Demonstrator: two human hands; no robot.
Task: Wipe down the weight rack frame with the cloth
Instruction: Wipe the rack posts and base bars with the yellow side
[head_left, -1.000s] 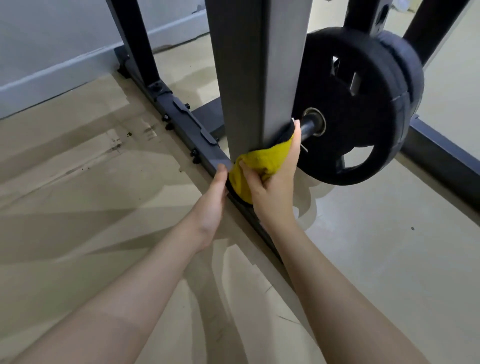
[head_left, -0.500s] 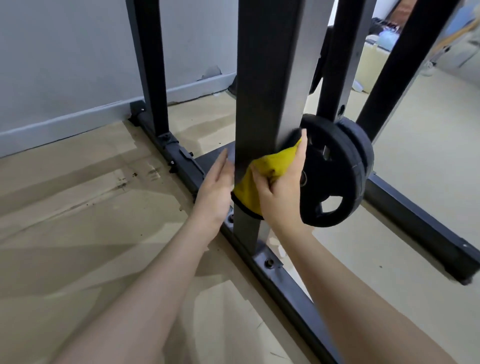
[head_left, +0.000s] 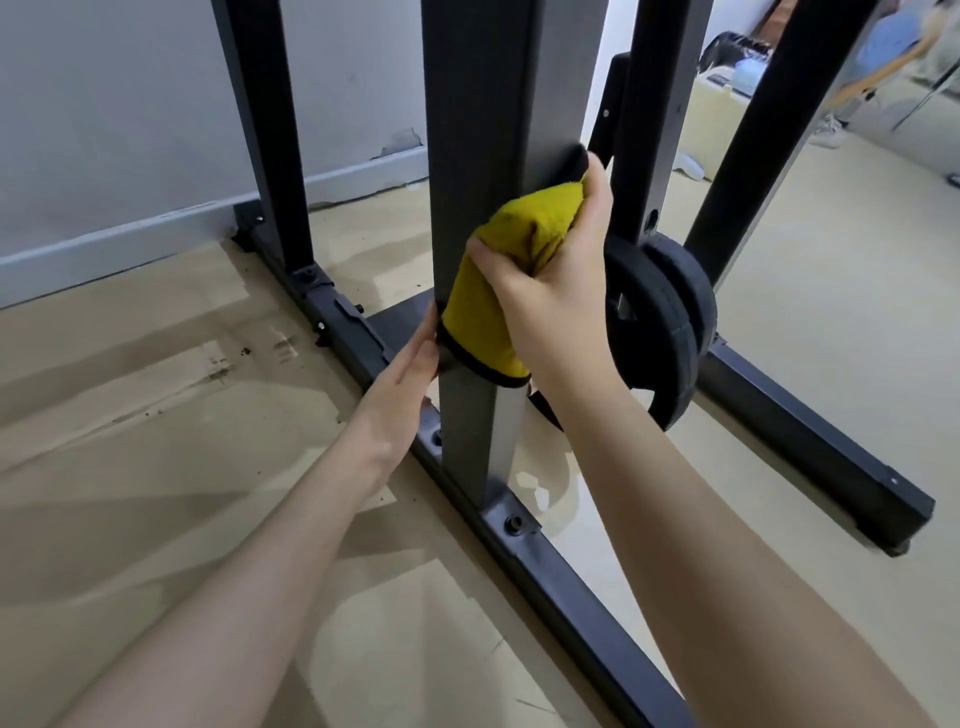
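Observation:
A dark metal weight rack stands before me, its near upright post (head_left: 483, 130) rising from a floor rail (head_left: 561, 577). A yellow cloth with a black hem (head_left: 493, 291) is wrapped around the front and right side of that post. My right hand (head_left: 556, 291) grips the cloth and presses it onto the post, fingers curled behind the post's right edge. My left hand (head_left: 400, 384) rests flat against the post's left face, level with the cloth's lower hem, holding nothing.
Two black weight plates (head_left: 660, 332) hang on a peg just right of the post, behind my right hand. More uprights (head_left: 260, 130) and a second floor rail (head_left: 810, 441) surround it. Flattened cardboard (head_left: 130, 415) covers the floor at left; a grey wall lies behind.
My right hand has slid the cloth up the post, away from the base. My left hand rose with it along the left face. My view has lifted.

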